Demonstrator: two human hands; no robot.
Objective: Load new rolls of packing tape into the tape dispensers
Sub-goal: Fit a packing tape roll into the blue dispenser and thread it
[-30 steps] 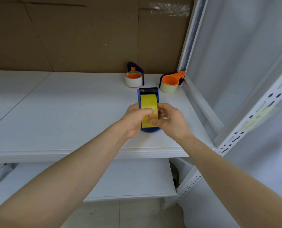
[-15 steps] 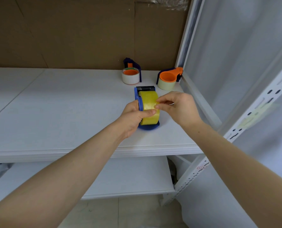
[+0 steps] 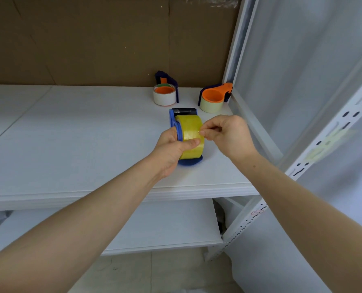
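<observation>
Head view: yellow tape roll (image 3: 189,132) sits in blue dispenser (image 3: 172,121) on shelf (image 3: 91,134). Left grip (image 3: 171,149) wraps the dispenser, thumb pressed across the roll. Right grip (image 3: 228,134) pinches the roll's film edge at dispenser's right side. Roll prob. light, stiff; film thin, sticky. Best held by dispenser frame.

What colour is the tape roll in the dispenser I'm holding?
Translucent yellow tape roll, seen in the head view.

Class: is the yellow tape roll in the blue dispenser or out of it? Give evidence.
In. The yellow tape roll sits in the blue dispenser, whose frame shows beside and beneath it.
</observation>
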